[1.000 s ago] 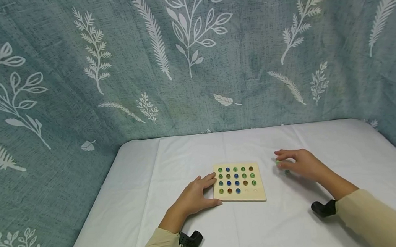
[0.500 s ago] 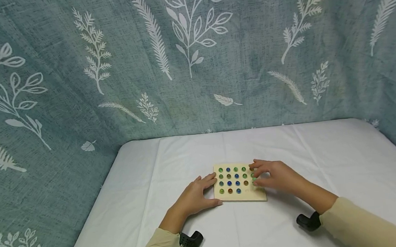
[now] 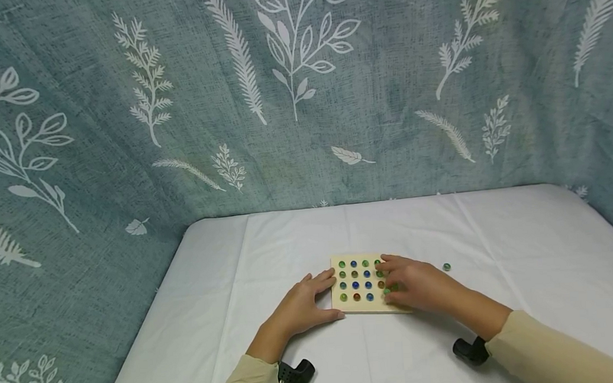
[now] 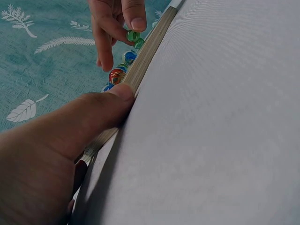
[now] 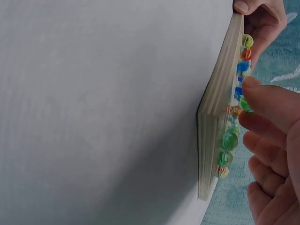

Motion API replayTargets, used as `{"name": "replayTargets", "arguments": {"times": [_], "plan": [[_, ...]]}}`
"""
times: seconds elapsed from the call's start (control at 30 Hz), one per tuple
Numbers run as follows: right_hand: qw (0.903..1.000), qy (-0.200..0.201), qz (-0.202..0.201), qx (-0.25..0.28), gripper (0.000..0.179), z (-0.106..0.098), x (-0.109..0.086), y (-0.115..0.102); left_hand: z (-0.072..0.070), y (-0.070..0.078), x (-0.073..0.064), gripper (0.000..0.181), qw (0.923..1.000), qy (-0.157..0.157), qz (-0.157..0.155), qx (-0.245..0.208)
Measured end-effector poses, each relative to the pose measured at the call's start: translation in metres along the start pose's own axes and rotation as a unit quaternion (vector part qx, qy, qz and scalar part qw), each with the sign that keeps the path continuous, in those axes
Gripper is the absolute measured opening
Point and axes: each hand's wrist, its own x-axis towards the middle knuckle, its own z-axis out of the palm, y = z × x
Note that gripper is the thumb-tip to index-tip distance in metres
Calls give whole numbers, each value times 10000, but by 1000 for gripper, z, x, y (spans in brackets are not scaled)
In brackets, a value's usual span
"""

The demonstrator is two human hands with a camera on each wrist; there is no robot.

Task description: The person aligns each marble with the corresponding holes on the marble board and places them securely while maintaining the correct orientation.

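Observation:
A pale wooden board (image 3: 365, 308) with rows of coloured glass marbles lies flat on the white cloth. My left hand (image 3: 306, 304) holds its left side, thumb (image 4: 105, 105) against the near edge and fingers at the left edge. Over the right part of the board is my right hand (image 3: 420, 284), pinching a green marble (image 5: 246, 104) between thumb and index finger. That marble hangs close above the front row, right of a blue marble (image 3: 369, 297). The right hand hides the board's right columns in the head view; its other fingers are loosely bent.
One loose green marble (image 3: 447, 266) lies on the white tablecloth (image 3: 268, 247), right of the board and behind the right forearm. Black wrist devices (image 3: 296, 373) sit at both cuffs. A blue-green leaf-patterned curtain (image 3: 304, 156) stands behind the table.
My right hand has carried the green marble leftward from the cloth to the front right of the board. The other loose marble has come into full view. My left hand stays in place.

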Motion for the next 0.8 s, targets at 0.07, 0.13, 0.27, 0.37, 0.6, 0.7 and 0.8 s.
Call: {"name": "replayTargets", "arguments": {"times": [0.07,0.13,0.27,0.37,0.6,0.7,0.8], "plan": [[10000,-10,-45,-84,11,1,0,-2,0,0,0,79,10000,-2,-19,-21],[9999,-22,-77,-136,13,3,0,-2,0,0,0,79,10000,-7,-21,-34],[9996,-26,-171,-227,15,6,1,-1,0,0,0,79,10000,-17,-11,-40],[9994,-13,-234,-244,15,8,1,0,-1,0,-1,79,10000,-24,-4,-22],[9992,23,-324,-233,15,10,2,-2,0,0,0,78,10000,-16,3,-31],[9992,42,-307,-262,13,10,2,-3,0,0,0,78,10000,-8,9,-31],[9991,97,-309,-272,13,10,1,-4,0,0,0,78,10000,0,13,-34]]}}
